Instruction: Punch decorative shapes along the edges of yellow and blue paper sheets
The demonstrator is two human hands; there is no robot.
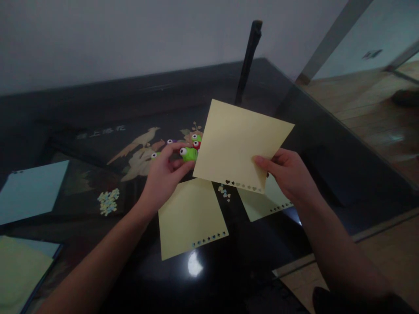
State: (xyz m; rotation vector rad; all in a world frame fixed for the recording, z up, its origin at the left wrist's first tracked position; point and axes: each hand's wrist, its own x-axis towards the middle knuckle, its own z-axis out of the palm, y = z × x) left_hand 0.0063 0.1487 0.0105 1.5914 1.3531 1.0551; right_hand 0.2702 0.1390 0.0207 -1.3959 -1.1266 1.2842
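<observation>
My right hand (288,172) pinches a pale yellow sheet of paper (242,139) near its lower right corner, holding it above the table. A row of heart and star holes runs along the sheet's near edge. My left hand (166,170) is curled round a small green paper punch (189,154) with bulging white eyes, close to the sheet's left edge. More eyed punches, one red (197,145) and one purple (171,141), show just behind it, partly hidden. Under the held sheet lie another yellow sheet (193,213) and a pale green sheet (262,203), both with punched edges.
Small paper cut-outs lie in a pile (108,201) at left and a few (224,192) between the sheets. A light blue sheet (32,189) and stacked papers (22,270) lie at far left. A dark upright post (249,56) rises behind the glossy black table (314,144).
</observation>
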